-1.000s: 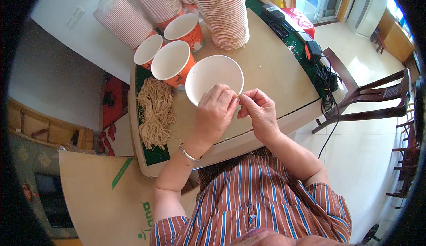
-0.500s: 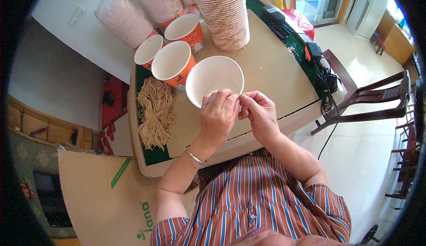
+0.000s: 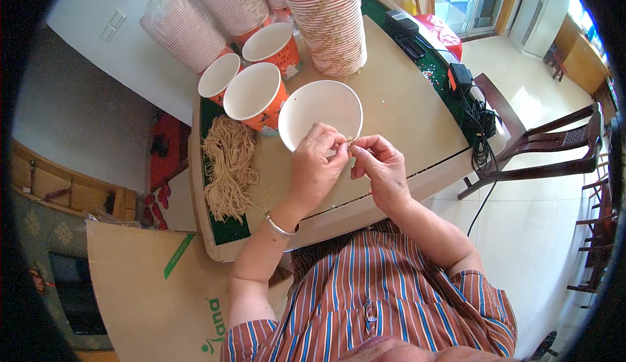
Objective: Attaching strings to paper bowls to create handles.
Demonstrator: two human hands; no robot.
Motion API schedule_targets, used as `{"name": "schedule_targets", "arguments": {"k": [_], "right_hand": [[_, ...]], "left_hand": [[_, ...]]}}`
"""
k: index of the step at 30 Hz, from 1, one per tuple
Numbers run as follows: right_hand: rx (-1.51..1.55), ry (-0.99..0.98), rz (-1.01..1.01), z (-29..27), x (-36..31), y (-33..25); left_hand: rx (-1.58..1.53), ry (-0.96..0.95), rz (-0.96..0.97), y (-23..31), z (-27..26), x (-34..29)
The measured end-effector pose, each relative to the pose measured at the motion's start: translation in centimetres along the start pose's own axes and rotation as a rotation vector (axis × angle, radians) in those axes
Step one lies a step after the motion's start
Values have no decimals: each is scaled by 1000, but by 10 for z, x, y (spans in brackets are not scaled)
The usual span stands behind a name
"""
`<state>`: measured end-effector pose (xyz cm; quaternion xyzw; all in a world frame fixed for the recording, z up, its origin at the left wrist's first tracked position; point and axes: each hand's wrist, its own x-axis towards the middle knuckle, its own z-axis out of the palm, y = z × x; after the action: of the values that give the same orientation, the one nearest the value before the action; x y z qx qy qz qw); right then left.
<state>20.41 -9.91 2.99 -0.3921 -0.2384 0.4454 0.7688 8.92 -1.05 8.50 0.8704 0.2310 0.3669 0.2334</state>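
Note:
A paper bucket with a white inside point(image 3: 319, 107) stands on the table just in front of me, its mouth tilted toward me. At its near rim my left hand point(image 3: 318, 163) pinches a thin tan cord point(image 3: 350, 141). Close beside it, my right hand point(image 3: 380, 169) pinches the same cord between thumb and forefinger. The fingertips almost meet, and the cord shows only as a short piece between them. To the left lies a bundle of tan cords point(image 3: 229, 166), loose at its near end.
Orange paper buckets point(image 3: 257, 98) stand behind on the left. A tall nested stack point(image 3: 329, 32) rises behind the bucket, with wrapped stacks point(image 3: 182, 32) at the far left. Black adapters and cables point(image 3: 479, 114) lie along the table's right edge, near a wooden chair point(image 3: 554, 137).
The bucket has shifted slightly right. My left fingers have drawn back a little from its rim, and a bit of cord now shows between my hands.

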Motion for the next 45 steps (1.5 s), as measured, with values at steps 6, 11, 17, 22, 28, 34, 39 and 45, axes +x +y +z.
{"name": "schedule_targets", "arguments": {"k": [6, 11, 17, 22, 28, 34, 39, 45], "right_hand": [[40, 2, -32, 5, 2, -3], [6, -32, -36, 3, 4, -2], [-95, -31, -79, 3, 6, -1], [-197, -6, -62, 0, 8, 1], [-274, -12, -106, -3, 10, 2], [-375, -50, -179, -7, 12, 2], [-485, -37, -171, -6, 11, -3], [-503, -58, -121, -4, 7, -14]], "left_hand": [[-117, -53, -72, -2, -2, 2], [-98, -73, -73, 2, -5, 4], [-119, -82, -53, 0, -6, 4], [-115, -87, -36, -1, -6, 5], [-97, -90, -34, -2, -5, 5], [-94, -83, -24, -2, -4, 4], [-45, -105, 10, -3, -5, 5], [-36, -107, 10, -2, -3, 4]]}}
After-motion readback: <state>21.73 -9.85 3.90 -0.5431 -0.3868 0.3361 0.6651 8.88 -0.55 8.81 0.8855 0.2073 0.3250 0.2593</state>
